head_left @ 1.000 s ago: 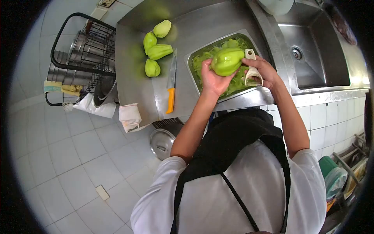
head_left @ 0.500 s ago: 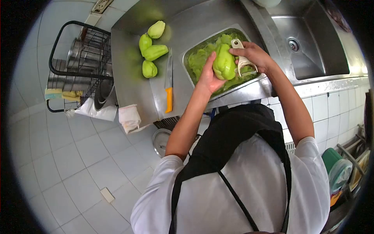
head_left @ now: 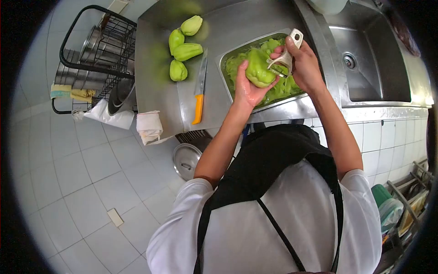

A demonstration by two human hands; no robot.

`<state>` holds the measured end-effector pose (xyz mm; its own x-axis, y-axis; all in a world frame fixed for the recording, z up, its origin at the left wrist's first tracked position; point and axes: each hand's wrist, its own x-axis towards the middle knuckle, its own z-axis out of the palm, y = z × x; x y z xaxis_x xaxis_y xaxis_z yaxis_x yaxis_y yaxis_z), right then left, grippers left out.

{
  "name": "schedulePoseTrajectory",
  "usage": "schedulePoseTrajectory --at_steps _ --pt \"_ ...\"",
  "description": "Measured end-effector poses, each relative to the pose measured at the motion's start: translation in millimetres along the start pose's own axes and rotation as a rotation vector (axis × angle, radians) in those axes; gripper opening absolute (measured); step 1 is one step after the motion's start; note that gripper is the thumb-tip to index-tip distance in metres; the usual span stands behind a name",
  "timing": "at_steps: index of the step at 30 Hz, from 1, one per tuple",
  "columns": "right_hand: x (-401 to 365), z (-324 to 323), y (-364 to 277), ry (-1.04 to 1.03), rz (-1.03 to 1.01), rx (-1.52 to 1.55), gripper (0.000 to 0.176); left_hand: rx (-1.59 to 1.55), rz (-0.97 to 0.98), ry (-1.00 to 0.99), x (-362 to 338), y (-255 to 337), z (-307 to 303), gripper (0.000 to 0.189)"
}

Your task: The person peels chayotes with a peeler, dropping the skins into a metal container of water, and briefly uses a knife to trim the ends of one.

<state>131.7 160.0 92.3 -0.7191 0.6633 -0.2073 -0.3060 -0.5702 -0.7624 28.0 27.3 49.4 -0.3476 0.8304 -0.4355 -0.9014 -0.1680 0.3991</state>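
The green squash [head_left: 259,69] sits in the left hand [head_left: 248,92], which is cupped round its near end with the thumb up one side and the fingers round the other, a hold that seems meant to steady it while leaving the top and far side bare. The right hand [head_left: 306,68] is clamped on the pale peeler [head_left: 285,58], its handle end poking up past the thumb, so that the blade end is turned in to the flank of the squash; whether the edge is actually biting I can't tell. The hands are close together but apart, with squash and peeler between them. All this is held over the metal tray [head_left: 223,73], probably so that whatever drops lands among the green peelings [head_left: 286,87] in it rather than on the steel worktop [head_left: 157,91]. Off to the left, four more squashes [head_left: 187,52] lie in a loose cluster, near enough to reach yet out of the way of the elbows. The knife [head_left: 199,91] lies between them and the tray, its orange handle towards the person, handy to pick up, with the blade pointing away. A folded cloth [head_left: 149,125] rests at the worktop's near corner, and the sink [head_left: 374,64] is over on the right.
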Motion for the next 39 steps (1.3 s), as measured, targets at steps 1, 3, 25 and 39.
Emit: schedulePoseTrajectory --at_steps 1,3,25,39 --pt "-2.0 5.6 3.8 -0.002 -0.036 -0.015 0.024 0.012 0.008 -0.009 1.2 -1.9 -1.9 0.062" --pt "-4.4 12.8 15.7 -0.004 -0.112 -0.043 0.024 0.029 0.016 -0.039 2.9 -5.3 -3.8 0.064" --pt "5.8 8.2 56.6 0.16 -0.138 -0.175 0.019 -0.033 0.034 0.162 4.5 -27.3 -14.4 0.052" --pt "41.5 7.3 58.9 0.139 -0.158 -0.259 0.023 -0.047 0.049 0.081 -10.4 -20.4 -22.2 0.055"
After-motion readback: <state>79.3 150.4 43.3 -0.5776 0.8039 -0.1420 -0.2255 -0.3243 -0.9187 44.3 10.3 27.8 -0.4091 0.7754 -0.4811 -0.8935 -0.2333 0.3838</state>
